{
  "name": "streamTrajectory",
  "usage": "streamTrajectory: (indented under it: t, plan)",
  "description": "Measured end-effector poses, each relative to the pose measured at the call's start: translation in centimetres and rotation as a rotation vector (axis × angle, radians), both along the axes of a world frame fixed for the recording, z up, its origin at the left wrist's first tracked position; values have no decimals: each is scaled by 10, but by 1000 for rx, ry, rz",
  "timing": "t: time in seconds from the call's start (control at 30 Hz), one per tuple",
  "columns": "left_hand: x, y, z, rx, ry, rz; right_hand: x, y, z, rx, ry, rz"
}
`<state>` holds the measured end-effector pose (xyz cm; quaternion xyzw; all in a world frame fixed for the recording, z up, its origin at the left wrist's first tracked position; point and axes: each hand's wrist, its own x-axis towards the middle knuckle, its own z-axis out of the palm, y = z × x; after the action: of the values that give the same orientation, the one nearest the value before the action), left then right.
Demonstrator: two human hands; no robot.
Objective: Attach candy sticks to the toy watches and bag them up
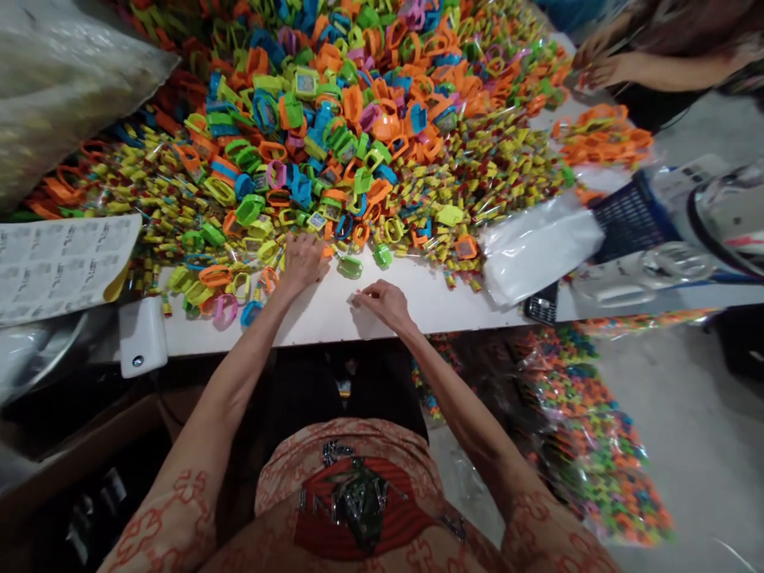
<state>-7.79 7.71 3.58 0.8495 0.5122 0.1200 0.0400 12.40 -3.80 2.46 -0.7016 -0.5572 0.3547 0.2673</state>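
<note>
My left hand (305,261) reaches onto the near edge of a heap of plastic toy watches (343,143), fingers apart and pointing away from me. An orange piece (327,251) shows beside its fingertips; whether they touch it I cannot tell. My right hand (385,302) is closed in a pinch above the white tabletop (426,304). A small pale piece at its fingertips is too small to name. Between and beyond the hands lies a green toy watch (349,266). Several loose watches, among them a pink one (225,310), lie left of my left hand.
Small yellow wrapped pieces (495,163) flank the heap. Clear plastic bags (540,247) and a dark blue basket (629,215) are at right. Left are a printed sheet (65,267) and a white device (143,338). Another person's hands (597,68) work at upper right. Filled bags (602,446) lie below.
</note>
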Motion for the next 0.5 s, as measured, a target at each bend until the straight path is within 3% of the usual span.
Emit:
streamTrajectory:
  t: [0.07, 0.27, 0.37, 0.5]
  plan:
    - [-5, -10, 1, 16, -108, -2, 5, -1, 4, -13, 81, -22]
    - [-5, -65, 4, -182, -439, 23, -8, 2, 22, 10, 770, -131]
    - [-2, -85, 6, -252, -517, 1, -15, 2, 32, 83, 837, -141]
    - [-2, -95, 9, -209, -450, -47, -19, -2, 35, 138, 784, -97]
